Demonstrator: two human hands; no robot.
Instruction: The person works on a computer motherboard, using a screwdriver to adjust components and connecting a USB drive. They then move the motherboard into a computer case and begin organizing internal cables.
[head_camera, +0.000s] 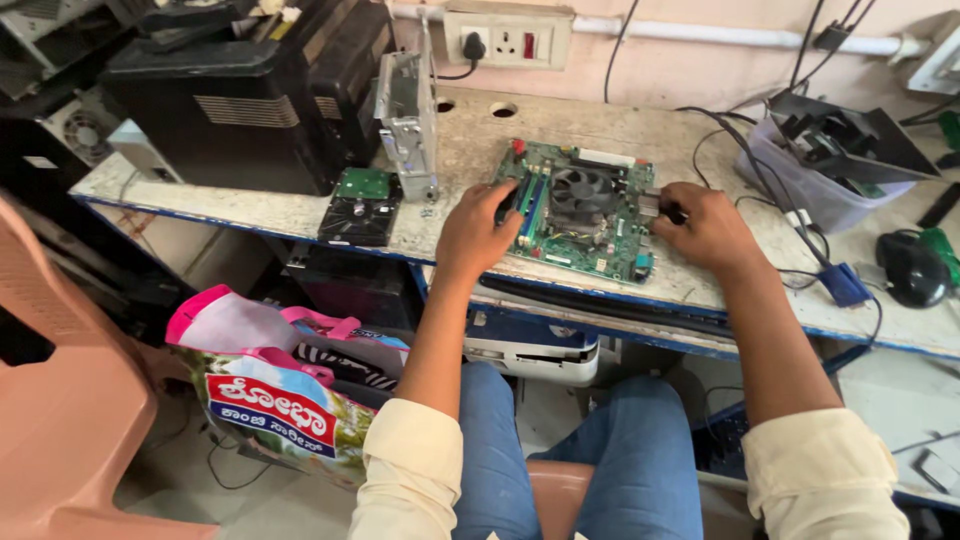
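- Green fibreglass, the board (585, 215) is laid flat near the front edge of the counter (480, 140), component side up, so that its slots and fan (582, 190) are open to reach from the seat.
- The left hand (478, 232) is rested on the board's left edge; its fingers (507, 198) are curled down over the long memory slots there, pressed on them, though whether anything is pinched cannot be told.
- The right hand (708, 228) is set against the board's right edge, fingers bent around the metal ports at that side; the board appears to be steadied between the two hands, a judgement from the opposed grip.
- A hard drive (360, 207) is lain circuit side up just left of the board, apart from it, with a bare metal bracket (408, 120) stood upright behind it, both put aside but within reach.
- A black case (240, 100) is pushed to the back left, off the working area.
- A wall socket (508, 38) with one plug in it is mounted above the counter's rear edge.
- A clear tub (820, 185) of black parts is kept at the right, with cables trailed from it towards a blue plug (845, 283) and a black mouse (912, 268).
- A printed bag (275, 385) is left on the floor under the counter, beside the knees.
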